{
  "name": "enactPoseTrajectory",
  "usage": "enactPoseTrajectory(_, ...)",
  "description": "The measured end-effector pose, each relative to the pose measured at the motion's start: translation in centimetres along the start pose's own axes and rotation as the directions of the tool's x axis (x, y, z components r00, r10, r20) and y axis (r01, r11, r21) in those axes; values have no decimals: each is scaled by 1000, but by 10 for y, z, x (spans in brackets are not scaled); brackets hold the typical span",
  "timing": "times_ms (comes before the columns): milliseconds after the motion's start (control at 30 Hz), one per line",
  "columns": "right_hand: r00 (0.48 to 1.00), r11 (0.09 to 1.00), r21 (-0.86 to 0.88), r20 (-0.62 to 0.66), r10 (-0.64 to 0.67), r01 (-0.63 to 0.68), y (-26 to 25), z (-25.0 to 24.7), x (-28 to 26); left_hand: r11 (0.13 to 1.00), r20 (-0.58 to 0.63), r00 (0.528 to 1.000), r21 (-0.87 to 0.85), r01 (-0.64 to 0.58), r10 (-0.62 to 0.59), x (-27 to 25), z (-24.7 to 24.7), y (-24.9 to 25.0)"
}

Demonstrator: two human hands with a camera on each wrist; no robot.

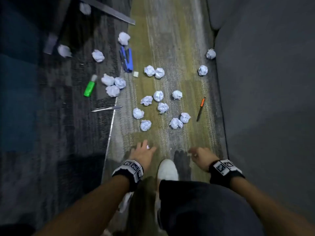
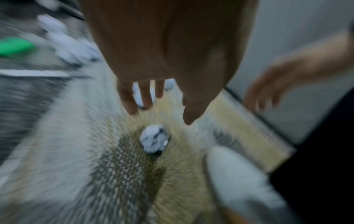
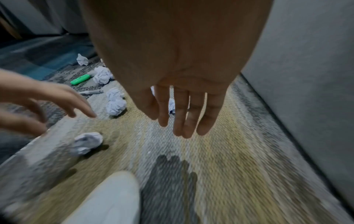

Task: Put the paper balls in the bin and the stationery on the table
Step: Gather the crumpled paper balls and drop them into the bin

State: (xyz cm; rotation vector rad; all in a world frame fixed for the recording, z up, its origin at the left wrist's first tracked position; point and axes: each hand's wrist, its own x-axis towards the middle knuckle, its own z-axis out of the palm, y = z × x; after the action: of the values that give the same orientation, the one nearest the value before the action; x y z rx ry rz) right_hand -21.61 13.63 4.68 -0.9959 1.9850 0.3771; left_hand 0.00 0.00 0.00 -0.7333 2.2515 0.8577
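Note:
Several crumpled white paper balls (image 1: 161, 103) lie scattered on the carpet ahead. Among them lie a blue stapler (image 1: 126, 60), a green highlighter (image 1: 90, 86), a silver pen (image 1: 107, 108), an orange-and-black pen (image 1: 200, 109) and a small white eraser (image 1: 135, 74). My left hand (image 1: 142, 151) hangs open with spread fingers just above one paper ball (image 2: 154, 140), which is apart from the fingertips (image 2: 188, 116). My right hand (image 1: 198, 155) hovers open and empty over bare carpet, its fingers (image 3: 181, 119) straight and pointing down.
A grey upholstered wall or sofa side (image 1: 265, 99) runs along the right. A dark table leg and frame (image 1: 51, 43) stand at the far left. My white shoe (image 1: 167, 169) is planted between my hands. A metal floor strip (image 1: 110, 126) divides the carpets.

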Motion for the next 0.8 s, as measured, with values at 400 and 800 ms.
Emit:
enactPoseTrajectory(400, 956, 915, -353, -139, -257, 194, -26, -13, 145, 999, -270, 963, 40, 36, -23, 57, -34, -5)
enactPoseTrajectory(800, 868, 995, -21, -487, -99, 102, 3, -54, 118, 989, -99, 995, 141, 37, -23, 88, -64, -13)
